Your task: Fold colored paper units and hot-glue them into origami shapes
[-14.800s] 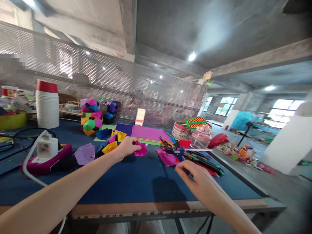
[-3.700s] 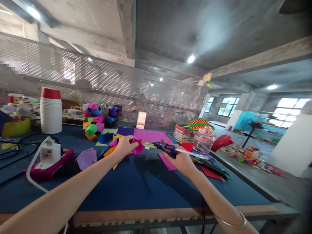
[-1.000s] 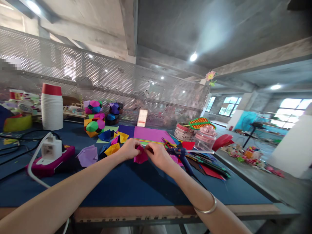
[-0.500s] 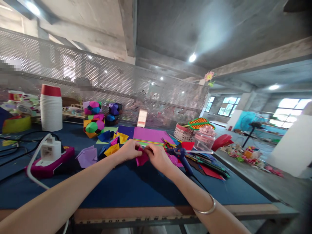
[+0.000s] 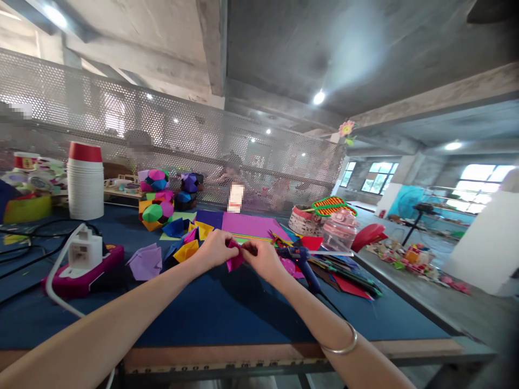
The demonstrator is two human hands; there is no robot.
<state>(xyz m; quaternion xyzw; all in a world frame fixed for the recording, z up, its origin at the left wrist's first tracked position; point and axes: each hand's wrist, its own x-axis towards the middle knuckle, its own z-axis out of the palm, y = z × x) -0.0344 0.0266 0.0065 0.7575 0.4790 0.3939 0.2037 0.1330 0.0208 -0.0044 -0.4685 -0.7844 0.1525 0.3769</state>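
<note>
A bare concrete workshop spreads around us, a grey perforated metal screen (image 5: 182, 135) standing along the far side of the dark blue tabletop (image 5: 243, 319). Take the small folded piece of magenta paper (image 5: 234, 261) as the clock's centre, six o'clock towards the person: it is held up over the tabletop between the two bare hands. The left hand (image 5: 217, 251) closes its thumb and fingers narrowly on one side, probably to steady it; the right hand (image 5: 263, 259) pinches the opposite edge, fingers nearly together, so thin paper likely isn't crushed. At three o'clock lies a dark blue glue gun (image 5: 299, 254) with a translucent stick out of its back, its grip turned towards the person, presumably for easy reach. Folded yellow paper (image 5: 186, 251) and a folded lavender paper piece (image 5: 145, 262) sit near nine, apparently kept out of the working space. Multicoloured faceted paper balls (image 5: 156, 210) are stacked at ten, a flat pile of purple sheets (image 5: 253, 224) lies towards one, and a clear pink-lidded jar (image 5: 339, 232) stands at two.

The fingers hide most of the magenta paper's folds and the right fingertips' exact hold. The glue gun partly covers a flat magenta sheet (image 5: 290, 266). Beyond the screen, shapes are too dim to name.
</note>
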